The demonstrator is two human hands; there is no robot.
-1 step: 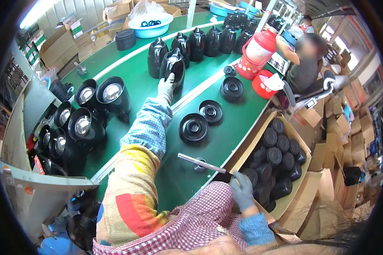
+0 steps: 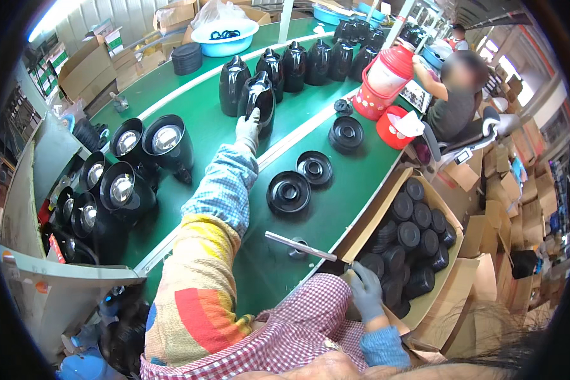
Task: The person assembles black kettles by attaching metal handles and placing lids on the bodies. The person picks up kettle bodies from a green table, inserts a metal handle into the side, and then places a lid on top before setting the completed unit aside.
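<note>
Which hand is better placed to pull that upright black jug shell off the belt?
Left. The left hand is stretched out and already on the black jug shell. The right hand is far back, at the edge of the cardboard box of black discs.

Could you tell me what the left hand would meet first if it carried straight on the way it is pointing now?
The left hand already touches a black jug body; beyond it stands the row's next black jug body, though depth is unclear.
</note>
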